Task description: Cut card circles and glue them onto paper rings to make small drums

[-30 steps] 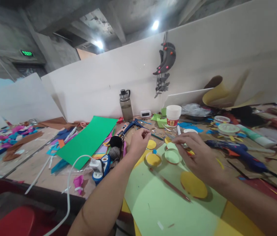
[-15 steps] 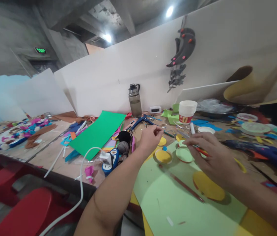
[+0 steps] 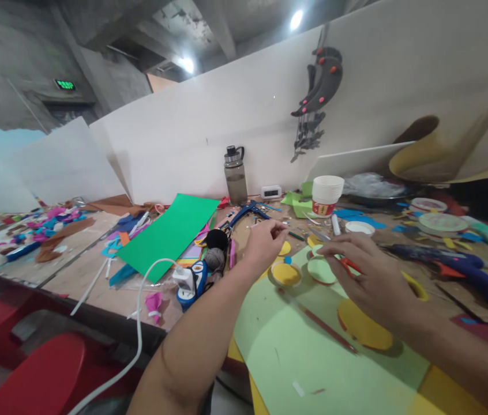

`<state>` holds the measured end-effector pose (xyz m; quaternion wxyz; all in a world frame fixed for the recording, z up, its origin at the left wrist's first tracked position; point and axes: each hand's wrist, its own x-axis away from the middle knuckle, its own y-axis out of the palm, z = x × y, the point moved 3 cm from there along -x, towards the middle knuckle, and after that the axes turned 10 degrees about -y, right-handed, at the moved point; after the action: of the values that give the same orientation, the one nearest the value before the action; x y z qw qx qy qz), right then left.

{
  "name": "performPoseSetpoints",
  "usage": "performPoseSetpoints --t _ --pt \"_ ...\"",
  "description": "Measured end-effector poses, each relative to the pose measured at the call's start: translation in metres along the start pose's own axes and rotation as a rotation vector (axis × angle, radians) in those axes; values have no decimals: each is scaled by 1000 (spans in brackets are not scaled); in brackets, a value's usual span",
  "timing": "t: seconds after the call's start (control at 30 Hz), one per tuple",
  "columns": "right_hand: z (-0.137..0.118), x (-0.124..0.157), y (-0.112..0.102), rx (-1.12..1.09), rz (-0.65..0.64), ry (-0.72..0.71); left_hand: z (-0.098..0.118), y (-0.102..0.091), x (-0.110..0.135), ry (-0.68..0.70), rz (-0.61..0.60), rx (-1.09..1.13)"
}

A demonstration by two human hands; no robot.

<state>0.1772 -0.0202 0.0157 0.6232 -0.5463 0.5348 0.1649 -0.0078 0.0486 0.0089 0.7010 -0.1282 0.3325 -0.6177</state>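
Note:
My left hand is raised above the far left edge of the light green sheet, thumb and fingers pinched together. Anything between its fingertips is too small to make out. Over the sheet's right side hovers my right hand, its fingers curled and drawn together; what they hold, if anything, is hidden. An orange-handled tool shows between its fingers and thumb. Below lie a pale green disc, a small yellow disc, a larger yellow disc and a reddish-brown pencil.
A water bottle, a small white clock and stacked paper cups stand at the back. Rightward lies a blue glue gun. On the left are a green sheet and a power strip with a white cable.
The view has turned slightly to the right. My right hand has shifted a little, uncovering more of a yellow ring beside it. My left hand keeps its pinch in nearly the same place.

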Motion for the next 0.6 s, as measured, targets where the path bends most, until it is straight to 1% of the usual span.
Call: performPoseSetpoints --t 0.43,0.6 --pt "2 2 0 9 14 -12 -2 0 0 11 7 -3" --pt "3 3 0 13 13 -15 0 0 0 12 -6 -14"
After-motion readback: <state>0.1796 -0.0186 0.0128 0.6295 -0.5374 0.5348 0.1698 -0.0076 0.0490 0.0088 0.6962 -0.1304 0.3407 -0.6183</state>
